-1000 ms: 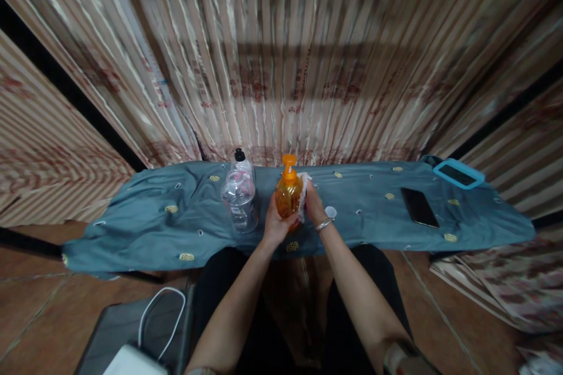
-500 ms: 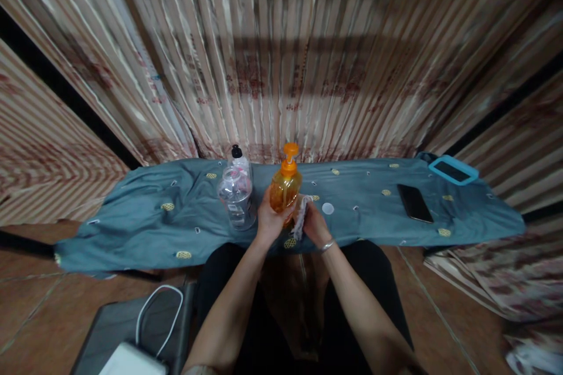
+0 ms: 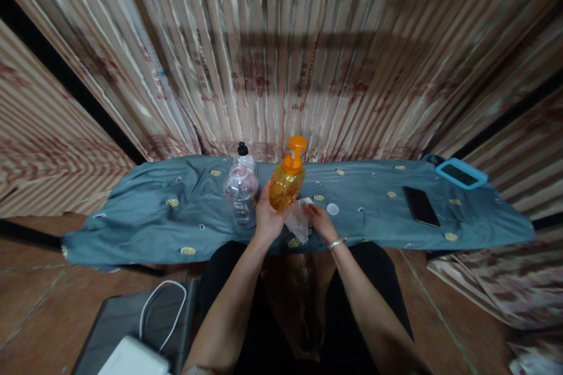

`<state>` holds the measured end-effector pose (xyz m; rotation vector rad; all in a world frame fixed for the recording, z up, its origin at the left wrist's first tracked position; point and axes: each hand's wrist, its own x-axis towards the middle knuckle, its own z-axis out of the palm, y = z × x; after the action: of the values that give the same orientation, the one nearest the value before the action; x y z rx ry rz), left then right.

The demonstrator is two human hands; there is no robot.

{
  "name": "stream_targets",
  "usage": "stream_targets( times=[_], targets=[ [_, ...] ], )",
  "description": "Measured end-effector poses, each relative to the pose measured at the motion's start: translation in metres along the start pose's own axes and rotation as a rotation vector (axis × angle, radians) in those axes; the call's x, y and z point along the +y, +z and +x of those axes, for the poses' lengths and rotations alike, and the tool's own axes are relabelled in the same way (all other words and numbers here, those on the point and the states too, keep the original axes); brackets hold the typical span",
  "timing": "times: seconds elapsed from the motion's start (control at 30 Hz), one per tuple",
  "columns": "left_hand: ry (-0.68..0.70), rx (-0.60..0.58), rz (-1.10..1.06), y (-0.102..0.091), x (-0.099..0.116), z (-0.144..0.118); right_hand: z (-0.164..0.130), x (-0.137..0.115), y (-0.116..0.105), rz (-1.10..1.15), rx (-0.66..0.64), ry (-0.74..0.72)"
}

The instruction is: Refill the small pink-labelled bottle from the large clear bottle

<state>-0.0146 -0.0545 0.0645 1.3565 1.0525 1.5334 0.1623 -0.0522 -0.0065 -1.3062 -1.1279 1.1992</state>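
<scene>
Orange bottle (image 3: 285,184) newly tilted — left-held

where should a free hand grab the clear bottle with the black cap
Around its ribbed middle, coming in from the person's left. The clear bottle stands upright on the blue cloth, and the left hand with the orange pump bottle crowds its right side.

A long, narrow bench (image 3: 145,228) spans mid-frame, covered by a blue-grey cloth (image 3: 373,217) with small yellow motifs. Directly on the cloth: two clear bottles (image 3: 241,196) left of centre, a small white cap (image 3: 332,208) at centre, a black phone (image 3: 421,206) at right, and a blue-framed device (image 3: 460,172) at far right.
</scene>
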Motion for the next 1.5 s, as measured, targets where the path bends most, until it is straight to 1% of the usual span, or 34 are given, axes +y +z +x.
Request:
stream_targets(
  times=[0.1,0.17,0.27,0.37,0.47,0.53,0.63,0.73,0.77,0.83,0.9,0.93,1.0,1.07,1.1,1.13,1.17,1.27,1.33,1.4,1.5],
  targets=[
    [-0.043,-0.041,-0.024,0.001,-0.002,0.000,-0.011,-0.012,-0.015,-0.074,0.017,-0.086],
    [-0.065,-0.071,-0.037,0.001,-0.004,0.001,-0.015,-0.026,-0.021,-0.082,-0.026,-0.154],
    [-0.105,-0.116,-0.058,0.000,-0.006,0.002,-0.010,-0.049,-0.020,-0.082,-0.187,-0.242],
    [-0.159,-0.175,-0.062,-0.002,-0.005,-0.002,0.000,-0.060,-0.012,-0.110,-0.356,-0.229],
    [-0.186,-0.235,-0.060,-0.004,-0.003,-0.007,0.006,-0.055,-0.002,-0.114,-0.487,-0.154],
    [-0.187,-0.261,-0.051,-0.006,-0.003,-0.009,0.006,-0.048,0.003,-0.099,-0.527,-0.120],
    [-0.178,-0.282,-0.009,-0.009,-0.003,-0.010,0.001,-0.040,0.008,-0.061,-0.521,-0.104],
    [-0.099,-0.271,0.078,-0.013,0.006,-0.011,-0.001,-0.038,0.011,-0.021,-0.473,-0.114],
    [-0.044,-0.258,0.118,-0.015,0.012,-0.011,-0.001,-0.038,0.012,-0.007,-0.455,-0.119],
    [0.114,-0.228,0.251,-0.021,0.026,-0.015,0.001,-0.037,0.016,0.018,-0.417,-0.129],
    [0.256,-0.149,0.356,-0.031,0.042,-0.020,0.005,-0.035,0.021,0.037,-0.382,-0.135],
    [0.317,-0.082,0.400,-0.038,0.048,-0.022,0.008,-0.034,0.024,0.043,-0.366,-0.138],
    [0.411,0.096,0.471,-0.052,0.053,-0.024,0.015,-0.032,0.029,0.049,-0.337,-0.141],
    [0.436,0.280,0.510,-0.065,0.047,-0.022,0.024,-0.030,0.037,0.049,-0.310,-0.143],
    [0.404,0.356,0.514,-0.070,0.040,-0.020,0.029,-0.030,0.041,0.045,-0.296,-0.143],
    [0.349,0.403,0.506,-0.074,0.032,-0.017,0.034,-0.029,0.045,0.039,-0.283,-0.142],
    [0.269,0.417,0.486,-0.077,0.022,-0.013,0.039,-0.028,0.050,0.032,-0.272,-0.141],
    [-0.006,0.392,0.392,-0.077,-0.006,-0.002,0.052,-0.024,0.065,0.003,-0.243,-0.131],
    [-0.125,0.377,0.324,-0.073,-0.016,0.004,0.060,-0.021,0.075,-0.016,-0.221,-0.124],
    [-0.165,0.379,0.314,-0.070,-0.019,0.009,0.066,-0.019,0.084,-0.031,-0.203,-0.118],
    [-0.166,0.421,0.345,-0.068,-0.016,0.011,0.074,-0.017,0.093,-0.049,-0.196,-0.110]
  ],
)
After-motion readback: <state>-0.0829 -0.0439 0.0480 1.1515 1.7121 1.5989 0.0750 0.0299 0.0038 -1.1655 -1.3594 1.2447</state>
